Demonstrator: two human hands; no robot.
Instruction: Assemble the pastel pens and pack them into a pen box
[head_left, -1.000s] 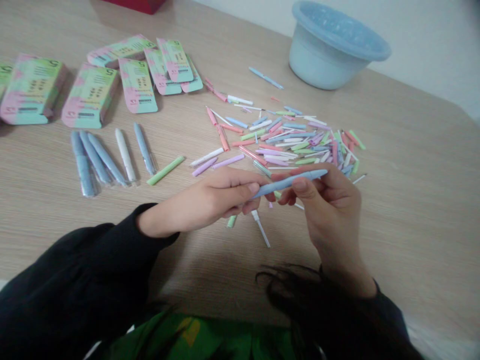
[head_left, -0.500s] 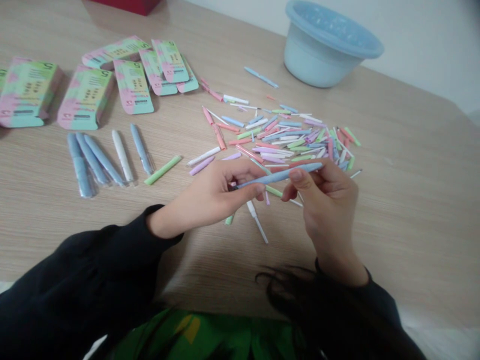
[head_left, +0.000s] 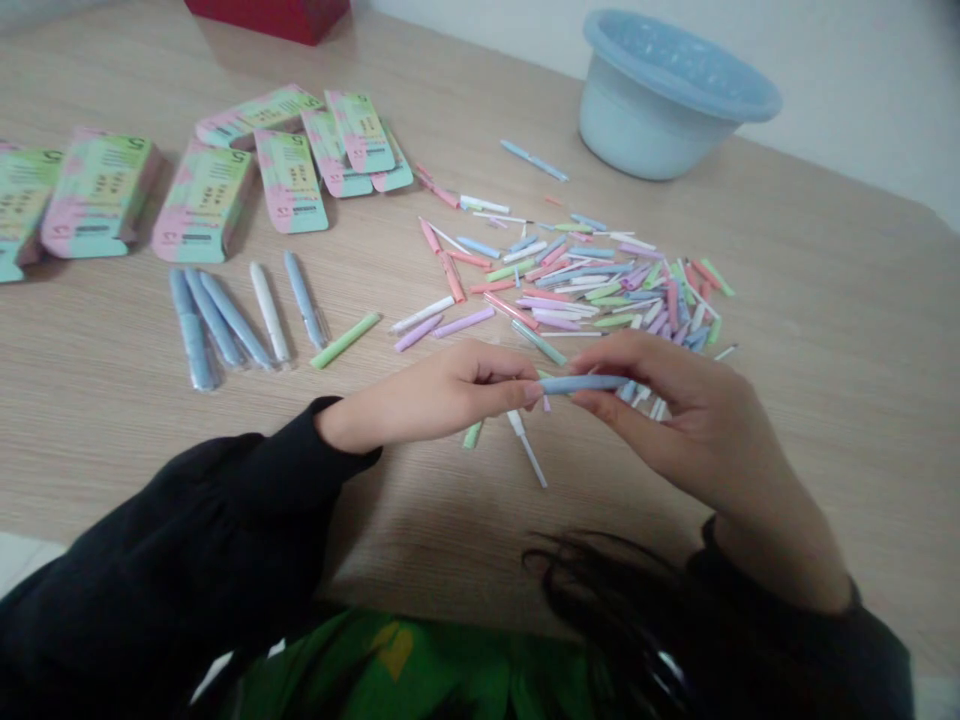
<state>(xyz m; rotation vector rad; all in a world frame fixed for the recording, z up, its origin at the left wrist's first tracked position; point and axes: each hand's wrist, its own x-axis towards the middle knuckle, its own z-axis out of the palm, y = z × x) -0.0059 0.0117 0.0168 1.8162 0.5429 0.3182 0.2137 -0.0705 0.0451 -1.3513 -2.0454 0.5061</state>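
At the middle of a wood-grain tabletop point(head_left: 840, 340), a blue pen point(head_left: 581, 384) lies crosswise between two bare hands. The left hand point(head_left: 457, 395) pinches the pen's left end between thumb and fingers. The right hand point(head_left: 690, 400) curves about the other end, thumb below, fingers above; whether it presses on the pen cannot be told.

With the hands as the clock's centre and twelve straight ahead, a slim white piece point(head_left: 532, 454) lies near them at seven. A heap of loose pen parts point(head_left: 595, 270) in pink, blue, green, purple and white spreads from eleven round to two, partly hidden by the hands. Between nine and ten lies a green tube point(head_left: 346, 340), then a row of five pens point(head_left: 234, 318), four blue and one white.

Judging by this layout, those five look whole and set aside, one is in hand, and many parts remain loose, so the work seems nearer its start than its end.

Farther out, pastel boxes point(head_left: 202, 200) sit at ten, contents unseen. A blue basin point(head_left: 652, 130) stands at one, near the wall point(head_left: 862, 100) along the far edge. Open wood stretches at three, past the right hand. Green clothing point(head_left: 435, 660) hides the near edge at six.
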